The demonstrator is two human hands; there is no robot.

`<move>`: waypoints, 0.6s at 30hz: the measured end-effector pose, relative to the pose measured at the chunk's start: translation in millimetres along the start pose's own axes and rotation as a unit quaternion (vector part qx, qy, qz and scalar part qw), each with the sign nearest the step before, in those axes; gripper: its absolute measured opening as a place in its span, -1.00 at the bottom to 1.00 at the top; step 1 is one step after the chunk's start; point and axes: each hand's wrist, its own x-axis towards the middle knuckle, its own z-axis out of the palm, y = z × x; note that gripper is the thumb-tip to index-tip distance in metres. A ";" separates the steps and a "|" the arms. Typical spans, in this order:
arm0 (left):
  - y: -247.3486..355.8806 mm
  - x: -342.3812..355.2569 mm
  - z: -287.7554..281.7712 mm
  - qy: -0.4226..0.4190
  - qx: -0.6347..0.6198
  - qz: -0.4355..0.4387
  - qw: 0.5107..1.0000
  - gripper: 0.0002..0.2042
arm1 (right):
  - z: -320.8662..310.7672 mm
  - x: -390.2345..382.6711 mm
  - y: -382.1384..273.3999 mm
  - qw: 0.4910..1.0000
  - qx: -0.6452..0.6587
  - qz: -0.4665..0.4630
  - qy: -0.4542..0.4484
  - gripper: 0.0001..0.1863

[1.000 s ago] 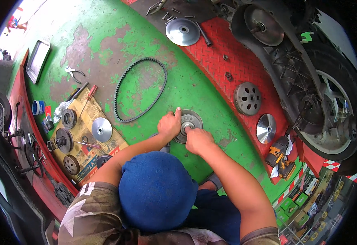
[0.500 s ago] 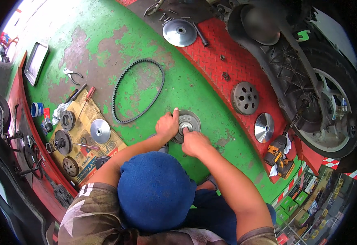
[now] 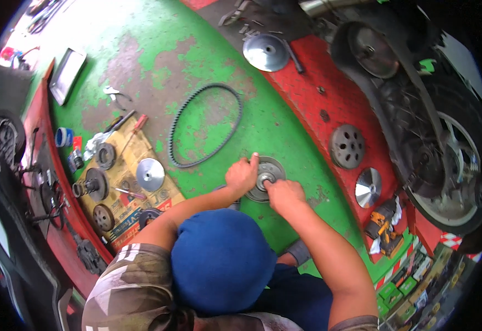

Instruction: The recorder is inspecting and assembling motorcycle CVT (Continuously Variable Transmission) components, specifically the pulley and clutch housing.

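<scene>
A round grey metal pulley [image 3: 278,167] with a raised hub lies on the green floor in front of me. At its left side is my left hand [image 3: 242,175], closed against the rim with one digit stretched away from me. My right hand [image 3: 286,196] is curled, and a fingertip presses into the hub at the pulley's middle. Whether anything small is inside that hand is hidden. Just beyond, a black toothed drive belt [image 3: 170,135] lies in a loop on the floor.
To the left, cardboard [image 3: 120,193] bears a shiny disc [image 3: 150,175], a screwdriver [image 3: 135,132] and several parts. Pliers [image 3: 116,96] and a metal tray [image 3: 67,76] lie farther off. On the right, a red ramp holds a clutch bell [image 3: 347,146] and an impact wrench [image 3: 381,218] beside a scooter wheel [image 3: 461,165].
The whole view has shifted, so things appear farther right and slightly lower. Both hands stay on the pulley, the right fingertip still at its hub.
</scene>
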 end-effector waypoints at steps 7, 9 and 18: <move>0.7 -0.1 4.5 -0.011 -0.006 0.002 1.000 -0.31 | 10.2 11.4 -12.5 0.964 0.244 0.083 -0.056 -0.50; 0.6 -2.6 2.6 -0.005 -0.011 0.008 1.000 -0.32 | 17.9 17.9 -13.2 0.934 0.336 0.106 -0.058 -0.48; 1.0 -7.9 -9.3 -0.016 -0.016 0.019 1.000 -0.31 | -5.4 7.3 -25.0 0.950 0.278 0.113 -0.092 -0.42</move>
